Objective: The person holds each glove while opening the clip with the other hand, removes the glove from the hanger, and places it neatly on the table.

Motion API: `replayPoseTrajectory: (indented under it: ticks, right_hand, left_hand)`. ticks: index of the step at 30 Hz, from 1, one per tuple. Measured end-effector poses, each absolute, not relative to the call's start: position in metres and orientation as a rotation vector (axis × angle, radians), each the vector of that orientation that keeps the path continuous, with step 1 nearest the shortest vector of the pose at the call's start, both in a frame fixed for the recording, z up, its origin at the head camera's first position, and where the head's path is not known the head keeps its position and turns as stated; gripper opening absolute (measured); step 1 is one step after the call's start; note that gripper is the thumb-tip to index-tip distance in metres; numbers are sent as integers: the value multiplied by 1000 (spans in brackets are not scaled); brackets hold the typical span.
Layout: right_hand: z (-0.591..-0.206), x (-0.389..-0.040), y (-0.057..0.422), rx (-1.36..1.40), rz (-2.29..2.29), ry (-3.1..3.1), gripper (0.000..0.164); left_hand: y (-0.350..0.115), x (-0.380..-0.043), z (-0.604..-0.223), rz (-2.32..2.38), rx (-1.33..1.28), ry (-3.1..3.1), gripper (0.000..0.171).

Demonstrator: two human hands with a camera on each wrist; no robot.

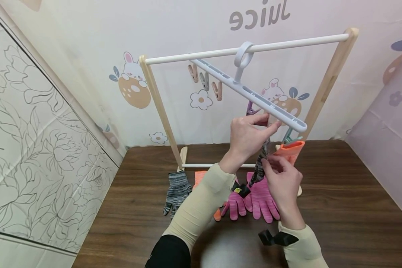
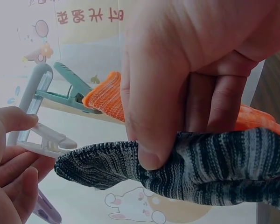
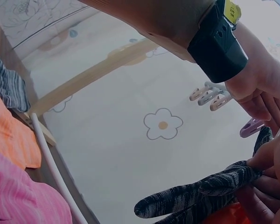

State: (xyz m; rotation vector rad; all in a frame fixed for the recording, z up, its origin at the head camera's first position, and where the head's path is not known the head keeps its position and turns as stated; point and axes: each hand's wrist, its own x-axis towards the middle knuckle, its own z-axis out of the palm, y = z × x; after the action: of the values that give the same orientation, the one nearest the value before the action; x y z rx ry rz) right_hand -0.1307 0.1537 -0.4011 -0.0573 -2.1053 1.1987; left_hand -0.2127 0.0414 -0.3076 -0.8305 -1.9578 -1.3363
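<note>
My left hand (image 1: pixel 246 136) is raised to the near end of a pale blue hanger (image 1: pixel 271 108), pinching a white clothespin (image 2: pixel 59 139) below its bar. A black-and-grey striped glove (image 2: pixel 214 163) hangs beneath, its cuff edge at the clothespin's tip; whether the clothespin grips it I cannot tell. My right hand (image 1: pixel 284 180) pinches this glove between thumb and fingers. Beside it, a green clothespin (image 2: pixel 72 91) on the hanger holds an orange glove (image 1: pixel 290 152) by the cuff. On the other side of my left hand hangs a purple clothespin (image 1: pixel 250 108).
The hanger hooks over the white rod (image 1: pixel 298 44) of a wooden rack (image 1: pixel 159 108). Several clothespins, including a grey one (image 1: pixel 204 80), hang toward its far end. On the brown table (image 1: pixel 127 223) lie another striped glove (image 1: pixel 177 191), orange fabric (image 1: pixel 200 176) and pink gloves (image 1: pixel 262 197).
</note>
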Motion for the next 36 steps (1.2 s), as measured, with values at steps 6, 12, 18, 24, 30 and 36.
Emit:
replayPoseTrajectory:
  ticks: [6, 12, 18, 24, 30, 36]
  right_hand:
    - [-403, -128, 154, -70, 1223, -2125, 16]
    - [-406, -126, 154, -46, 1228, -2145, 14]
    - [-409, -124, 155, -5, 1260, -2162, 13]
    - [-411, -123, 159, 30, 1266, -2218, 13]
    - [-414, -123, 162, 58, 1272, -2284, 15]
    - [-416, -123, 163, 30, 1316, -2328, 13]
  left_hand:
    - [42, -213, -309, -1371, -812, -1949, 28]
    - [43, -213, -310, -1402, -797, -1977, 30]
    - [42, -213, -310, -1410, -789, -1984, 32]
    - [41, -213, -311, -1402, -803, -1992, 33]
    - [40, -214, -313, -1428, -822, -1971, 31]
    - [40, -214, -313, -1438, -826, -1940, 31]
